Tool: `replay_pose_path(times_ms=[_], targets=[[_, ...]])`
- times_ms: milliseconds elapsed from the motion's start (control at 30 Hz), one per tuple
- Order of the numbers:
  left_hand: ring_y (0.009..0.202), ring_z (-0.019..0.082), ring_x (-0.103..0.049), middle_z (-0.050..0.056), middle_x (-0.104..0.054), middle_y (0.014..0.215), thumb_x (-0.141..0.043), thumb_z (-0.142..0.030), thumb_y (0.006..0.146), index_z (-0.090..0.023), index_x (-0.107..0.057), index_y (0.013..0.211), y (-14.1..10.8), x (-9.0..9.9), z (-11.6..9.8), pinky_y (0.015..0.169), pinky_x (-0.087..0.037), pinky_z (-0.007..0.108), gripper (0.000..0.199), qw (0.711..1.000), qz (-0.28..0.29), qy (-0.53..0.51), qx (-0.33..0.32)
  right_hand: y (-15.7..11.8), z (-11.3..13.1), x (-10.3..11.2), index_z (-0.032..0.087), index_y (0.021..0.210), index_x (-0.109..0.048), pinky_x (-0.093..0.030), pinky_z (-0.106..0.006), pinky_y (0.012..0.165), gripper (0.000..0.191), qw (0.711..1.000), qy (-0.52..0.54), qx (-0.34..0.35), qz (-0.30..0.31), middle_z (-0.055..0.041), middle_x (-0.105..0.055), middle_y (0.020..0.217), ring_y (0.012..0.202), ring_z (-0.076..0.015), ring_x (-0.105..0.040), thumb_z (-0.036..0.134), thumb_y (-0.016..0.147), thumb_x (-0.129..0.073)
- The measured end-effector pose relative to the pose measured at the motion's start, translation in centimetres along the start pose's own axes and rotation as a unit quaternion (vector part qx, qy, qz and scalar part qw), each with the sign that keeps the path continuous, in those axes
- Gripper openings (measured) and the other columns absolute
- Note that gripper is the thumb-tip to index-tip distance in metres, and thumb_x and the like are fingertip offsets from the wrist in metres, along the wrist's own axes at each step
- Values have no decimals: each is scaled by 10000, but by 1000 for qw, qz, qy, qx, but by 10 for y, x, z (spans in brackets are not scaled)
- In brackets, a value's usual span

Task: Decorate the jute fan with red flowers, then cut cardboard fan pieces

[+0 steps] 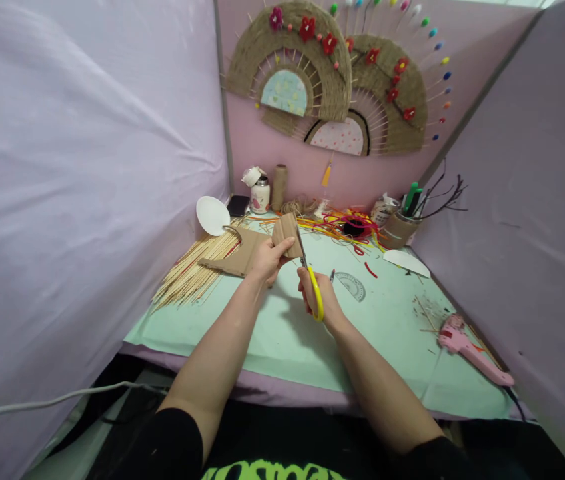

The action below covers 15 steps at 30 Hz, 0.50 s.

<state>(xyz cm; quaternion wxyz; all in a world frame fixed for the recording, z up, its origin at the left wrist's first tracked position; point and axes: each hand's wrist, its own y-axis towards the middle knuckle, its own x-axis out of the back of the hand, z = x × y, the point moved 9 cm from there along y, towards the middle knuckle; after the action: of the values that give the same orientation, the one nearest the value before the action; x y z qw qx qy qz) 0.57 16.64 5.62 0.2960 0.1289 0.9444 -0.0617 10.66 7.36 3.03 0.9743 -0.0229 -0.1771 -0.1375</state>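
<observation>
My left hand [268, 259] grips a small piece of brown cardboard [286, 230] above the middle of the table, thumb on its near face. In my right hand [320, 293] is a pair of scissors [316, 293] with yellow handles. Their dark blades point up and lie along the right edge of the cardboard piece. Whether the blades are parted cannot be made out. Left of my left hand, a larger cut cardboard sheet [245, 250] rests on the table. A clear protractor [351, 285] lies just right of my right hand.
Thin bamboo sticks [187, 270] are heaped at the left, near a white oval disc [212, 215]. A pink glue gun [472, 350] lies at the right edge. Colored cords [342, 223], a twine spool [279, 188] and a pen holder [400, 229] stand behind. Decorated fans [292, 63] hang on the back wall.
</observation>
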Motion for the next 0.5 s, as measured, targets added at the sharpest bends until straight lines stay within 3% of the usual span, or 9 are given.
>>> replay_pose_path(times_ms=[300, 500], targets=[[651, 119, -600, 22, -668, 726, -839, -331, 586, -122, -668, 820, 14, 18, -16, 593, -480, 229, 358, 999, -34, 12, -26, -6, 4, -6, 195, 607, -482, -310, -216, 315, 530, 1000, -16, -6, 23, 45, -405, 379, 284, -99, -402, 671, 838, -457], [677, 141, -606, 20, -667, 724, -855, -373, 526, -129, -678, 812, 15, 24, -22, 643, -479, 262, 416, 996, -35, 45, -62, -5, 0, -16, 189, 658, -504, -330, -221, 356, 538, 999, -19, 5, 40, 34, -446, 448, 330, -103, -443, 682, 851, -406]])
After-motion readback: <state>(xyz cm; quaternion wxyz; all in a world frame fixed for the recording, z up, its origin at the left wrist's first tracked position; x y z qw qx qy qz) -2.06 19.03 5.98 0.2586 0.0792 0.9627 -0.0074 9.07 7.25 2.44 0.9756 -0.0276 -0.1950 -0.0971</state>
